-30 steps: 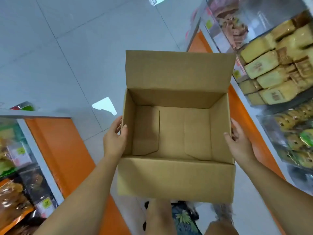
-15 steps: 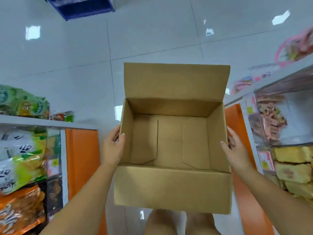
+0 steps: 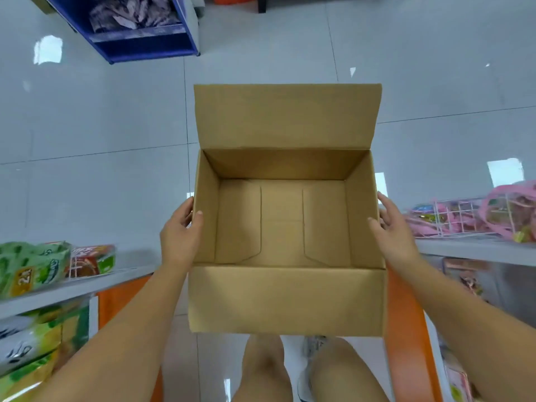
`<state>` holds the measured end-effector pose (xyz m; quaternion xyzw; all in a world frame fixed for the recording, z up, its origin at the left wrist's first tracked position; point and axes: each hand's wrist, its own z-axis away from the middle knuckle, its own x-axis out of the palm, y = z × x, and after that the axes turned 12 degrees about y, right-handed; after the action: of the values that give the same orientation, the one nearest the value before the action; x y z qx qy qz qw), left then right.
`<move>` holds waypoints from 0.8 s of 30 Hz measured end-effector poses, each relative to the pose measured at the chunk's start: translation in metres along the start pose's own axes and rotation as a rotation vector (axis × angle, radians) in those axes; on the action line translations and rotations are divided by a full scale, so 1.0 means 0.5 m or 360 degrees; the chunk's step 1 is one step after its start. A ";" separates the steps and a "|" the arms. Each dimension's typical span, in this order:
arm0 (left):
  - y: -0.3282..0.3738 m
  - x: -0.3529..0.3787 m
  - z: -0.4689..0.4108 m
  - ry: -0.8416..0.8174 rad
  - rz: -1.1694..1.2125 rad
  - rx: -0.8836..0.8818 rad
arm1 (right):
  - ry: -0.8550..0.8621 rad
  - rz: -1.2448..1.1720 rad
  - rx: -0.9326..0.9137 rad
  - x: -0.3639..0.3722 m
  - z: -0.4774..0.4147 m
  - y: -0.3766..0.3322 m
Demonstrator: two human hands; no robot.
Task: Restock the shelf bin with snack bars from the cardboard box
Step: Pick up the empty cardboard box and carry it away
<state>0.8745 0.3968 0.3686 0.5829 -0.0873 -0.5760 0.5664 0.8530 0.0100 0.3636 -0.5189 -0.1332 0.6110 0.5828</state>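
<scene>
The cardboard box (image 3: 285, 300) is held level in mid-air in front of the person, above the aisle floor (image 3: 101, 117). Its inside shows only bare bottom flaps, with no snack bars in it. The unloading therefore looks done (which shelf bin took the bars I cannot tell, as none is clearly in view). What seems left is to put the empty box away.

The left hand (image 3: 181, 236) grips the left wall and the right hand (image 3: 391, 230) grips the right wall. Each thumb is hooked over the rim and the fingers (image 3: 384, 200) lie on the outside. The far flap (image 3: 287, 114) stands upright.

A shelf of green packets (image 3: 32, 268) lies near left and a pink wire basket (image 3: 464, 219) near right. Both are close beside the arms, so sideways room looks tight. Ahead the tiled floor runs open up to the blue rack (image 3: 130, 27) at far left.
</scene>
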 end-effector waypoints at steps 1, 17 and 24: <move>0.028 0.015 -0.037 -0.0006 -0.0003 0.0017 | 0.0012 -0.0012 -0.0006 0.010 -0.029 -0.025; 0.417 0.232 -0.450 0.0018 0.0027 0.0157 | 0.0053 0.0071 -0.0006 0.091 -0.513 -0.386; 0.536 0.330 -0.611 -0.0007 0.0043 0.0175 | 0.0115 0.0128 0.0000 0.112 -0.685 -0.524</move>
<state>1.3103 0.3512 0.3849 0.6108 -0.1278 -0.5638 0.5410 1.2862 -0.0191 0.3919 -0.5455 -0.0911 0.6148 0.5622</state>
